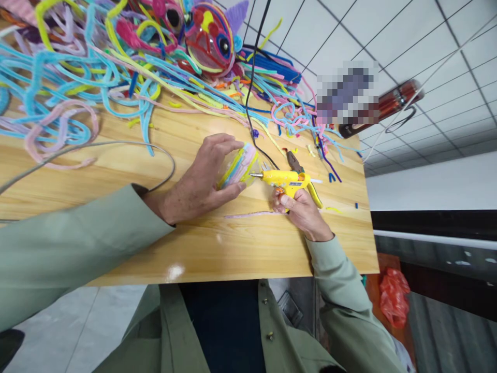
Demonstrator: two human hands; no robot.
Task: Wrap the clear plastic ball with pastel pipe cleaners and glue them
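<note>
My left hand [202, 181] is wrapped round a clear rounded plastic piece [239, 166] with yellow, blue, pink and lilac pipe cleaner strips across it. In my right hand [301, 210] is a yellow hot glue gun [285, 180], fingers closed about its handle. The gun's metal nozzle points left and meets or nearly meets the right side of the plastic piece; I cannot tell if they touch. A white glue stick [317, 181] sticks out of its back. Just below the gun lies a thin lilac pipe cleaner [248, 214] on the wooden table [233, 248].
Pliers [295, 161] lie behind the glue gun. A black cord [248, 93] runs down to the table. Tangled pipe cleaners [73, 72] cover the far left, beside a decorated clear fish-like figure [212, 41]. A grey cable [116, 143] curves near my left wrist. Scraps lie at the right.
</note>
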